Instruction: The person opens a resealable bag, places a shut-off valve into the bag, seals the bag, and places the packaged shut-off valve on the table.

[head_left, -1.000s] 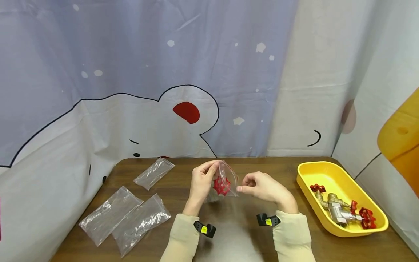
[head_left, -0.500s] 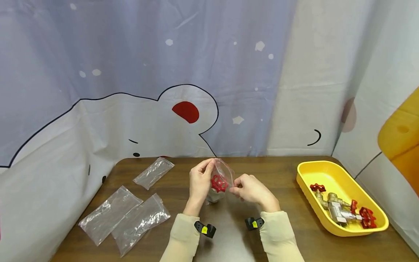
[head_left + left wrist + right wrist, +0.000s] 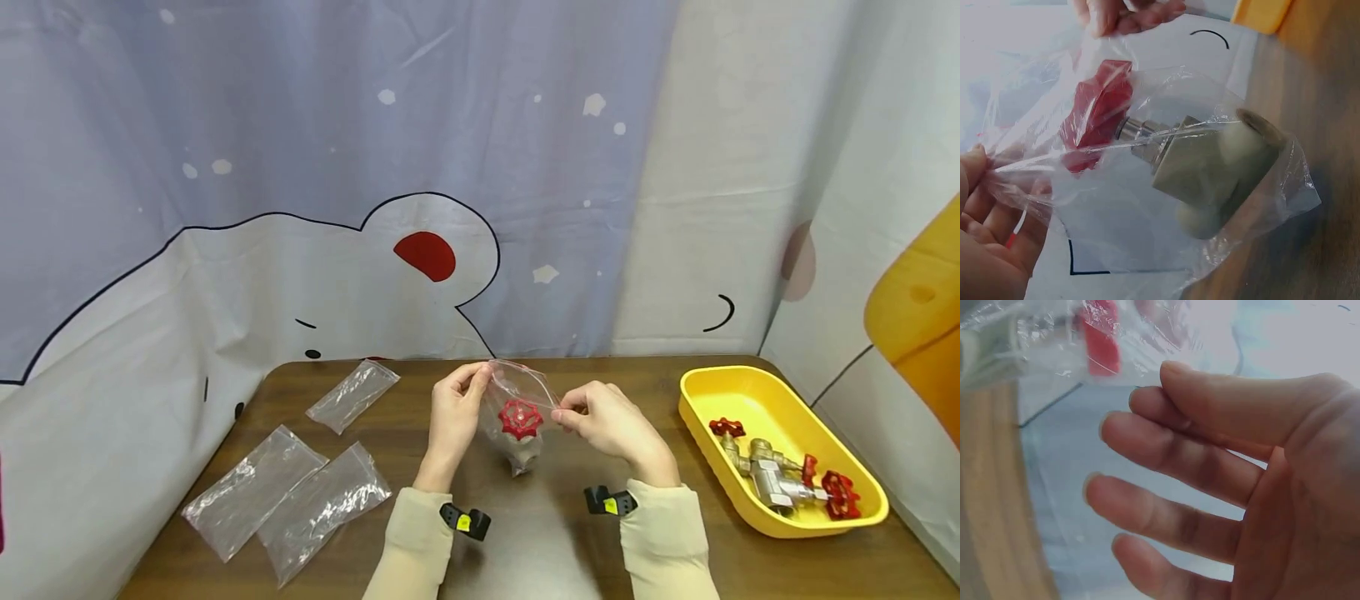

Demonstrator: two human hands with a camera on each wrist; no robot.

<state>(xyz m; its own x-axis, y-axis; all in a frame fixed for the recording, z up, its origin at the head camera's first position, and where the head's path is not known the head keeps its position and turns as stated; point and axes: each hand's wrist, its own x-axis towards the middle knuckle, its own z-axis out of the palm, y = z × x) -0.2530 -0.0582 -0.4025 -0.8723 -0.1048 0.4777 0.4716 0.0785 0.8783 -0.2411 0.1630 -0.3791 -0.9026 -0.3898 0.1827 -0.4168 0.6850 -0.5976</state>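
A clear zip bag hangs upright over the table, its mouth at the top. Inside it is a valve with a red handwheel uppermost and a dull brass-coloured body below. My left hand pinches the left corner of the bag's mouth between thumb and forefinger. At the opposite corner, the thumb and forefinger of my right hand pinch the film. The mouth is stretched between both hands. In the right wrist view the other fingers of that hand are spread off the bag.
Two large clear bags overlap on the table at the left, with a smaller clear bag behind them. At the right stands a yellow tray holding several metal valves with red handles. A printed curtain hangs behind the table.
My right hand first moved left to the bag's free corner, then back to the right, drawing the mouth wider. The valve in the bag swung slightly right. My left hand kept its pinch.
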